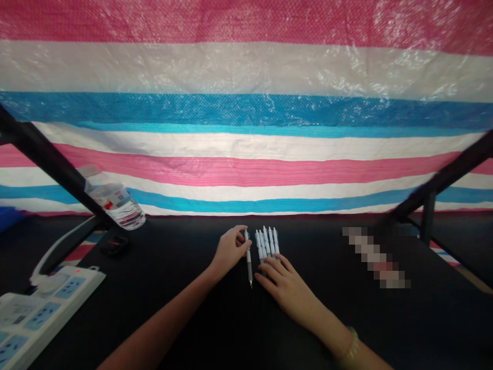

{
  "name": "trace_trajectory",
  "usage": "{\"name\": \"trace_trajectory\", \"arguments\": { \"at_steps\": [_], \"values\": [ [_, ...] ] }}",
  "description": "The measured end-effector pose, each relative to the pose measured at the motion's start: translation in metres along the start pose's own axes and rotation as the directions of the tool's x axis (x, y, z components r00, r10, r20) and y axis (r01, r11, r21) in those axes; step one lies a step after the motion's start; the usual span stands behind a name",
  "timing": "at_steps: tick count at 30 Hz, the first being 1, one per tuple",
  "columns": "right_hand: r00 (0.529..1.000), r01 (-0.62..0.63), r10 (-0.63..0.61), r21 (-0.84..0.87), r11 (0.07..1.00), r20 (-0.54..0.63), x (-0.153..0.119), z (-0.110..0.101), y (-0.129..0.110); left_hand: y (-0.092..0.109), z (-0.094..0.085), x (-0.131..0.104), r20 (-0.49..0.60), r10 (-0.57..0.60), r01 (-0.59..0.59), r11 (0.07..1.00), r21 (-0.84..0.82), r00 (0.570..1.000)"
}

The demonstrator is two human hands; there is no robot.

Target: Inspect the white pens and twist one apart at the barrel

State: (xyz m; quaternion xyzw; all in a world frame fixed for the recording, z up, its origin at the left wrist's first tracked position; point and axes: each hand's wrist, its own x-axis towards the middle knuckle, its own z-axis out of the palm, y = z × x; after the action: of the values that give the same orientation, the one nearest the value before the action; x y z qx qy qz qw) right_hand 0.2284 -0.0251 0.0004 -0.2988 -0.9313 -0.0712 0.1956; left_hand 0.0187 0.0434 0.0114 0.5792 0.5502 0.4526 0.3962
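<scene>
A white and grey pen (248, 260) stands near-vertical in the view, its tip towards me. My left hand (232, 246) pinches its upper part between thumb and fingers. Just right of it, several similar white pens (267, 241) lie side by side in a row on the black table (215, 329). Over their lower ends rests my right hand (287, 282), fingers stretched and slightly apart, hiding those ends. A light beaded bracelet (352, 343) circles the right wrist.
A white power strip (57, 313) with a plugged-in cable lies at the left. Beyond it are a small black object (114, 245) and a clear plastic bottle (125, 206). Dark frame bars (50, 162) slope at both sides; a striped sheet (246, 144) hangs behind. A blurred patch (375, 257) lies at right.
</scene>
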Motion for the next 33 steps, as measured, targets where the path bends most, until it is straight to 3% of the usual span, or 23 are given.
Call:
{"name": "trace_trajectory", "arguments": {
  "at_steps": [7, 9, 11, 13, 15, 17, 18, 20, 24, 26, 28, 30, 31, 33],
  "values": [
    [0.994, 0.061, -0.057, 0.045, 0.997, -0.092, 0.002, -0.005, 0.003, -0.007, 0.008, 0.006, -0.011, 0.000, 0.000, 0.999, 0.043, 1.000],
    [0.991, 0.004, 0.019, 0.177, 0.984, -0.130, 0.000, -0.008, 0.003, -0.004, 0.005, 0.000, 0.006, -0.003, 0.003, 0.999, 0.044, 1.000],
    [0.967, -0.098, 0.180, 0.389, 0.916, -0.179, -0.002, -0.012, 0.002, 0.001, -0.001, -0.011, 0.023, -0.015, 0.014, 0.999, 0.032, 1.000],
    [0.893, -0.217, 0.408, 0.614, 0.759, -0.189, -0.004, -0.016, 0.000, 0.008, -0.007, -0.024, 0.037, -0.062, 0.063, 0.998, -0.032, 0.997],
    [0.769, -0.314, 0.625, 0.772, 0.553, -0.135, -0.005, -0.021, -0.003, 0.015, -0.013, -0.040, 0.053, -0.141, 0.148, 0.979, -0.138, 0.989],
    [0.655, -0.354, 0.751, 0.847, 0.398, -0.079, -0.007, -0.025, -0.009, 0.021, -0.017, -0.053, 0.112, -0.233, 0.254, 0.940, -0.227, 0.966],
    [0.629, -0.354, 0.774, 0.861, 0.366, -0.070, -0.009, -0.028, -0.013, 0.024, -0.017, -0.058, 0.148, -0.277, 0.308, 0.912, -0.271, 0.949],
    [0.655, -0.327, 0.750, 0.857, 0.399, -0.098, -0.012, -0.031, -0.021, 0.028, -0.016, -0.066, 0.216, -0.340, 0.399, 0.839, -0.369, 0.915],
    [0.854, -0.223, 0.508, 0.803, 0.553, -0.113, -0.018, -0.031, -0.040, 0.027, -0.011, -0.070, 0.314, -0.353, 0.472, 0.641, -0.605, 0.881],
    [0.894, -0.192, 0.444, 0.840, 0.508, -0.063, -0.018, -0.029, -0.048, 0.023, -0.011, -0.069, 0.306, -0.343, 0.457, 0.586, -0.669, 0.888],
    [0.868, -0.196, 0.497, 0.929, 0.312, 0.016, -0.015, -0.026, -0.053, 0.020, -0.013, -0.068, 0.283, -0.351, 0.443, 0.571, -0.691, 0.893],
    [0.804, -0.215, 0.559, 0.976, -0.040, 0.201, -0.011, -0.023, -0.056, 0.019, -0.017, -0.066, 0.279, -0.359, 0.446, 0.567, -0.693, 0.890],
    [0.776, -0.233, 0.536, 0.940, -0.248, 0.334, -0.010, -0.021, -0.056, 0.019, -0.018, -0.066, 0.287, -0.361, 0.453, 0.566, -0.689, 0.888],
    [0.741, -0.299, 0.343, 0.742, -0.600, 0.577, -0.009, -0.016, -0.056, 0.021, -0.019, -0.066, 0.313, -0.359, 0.472, 0.573, -0.670, 0.879]
  ]
}}
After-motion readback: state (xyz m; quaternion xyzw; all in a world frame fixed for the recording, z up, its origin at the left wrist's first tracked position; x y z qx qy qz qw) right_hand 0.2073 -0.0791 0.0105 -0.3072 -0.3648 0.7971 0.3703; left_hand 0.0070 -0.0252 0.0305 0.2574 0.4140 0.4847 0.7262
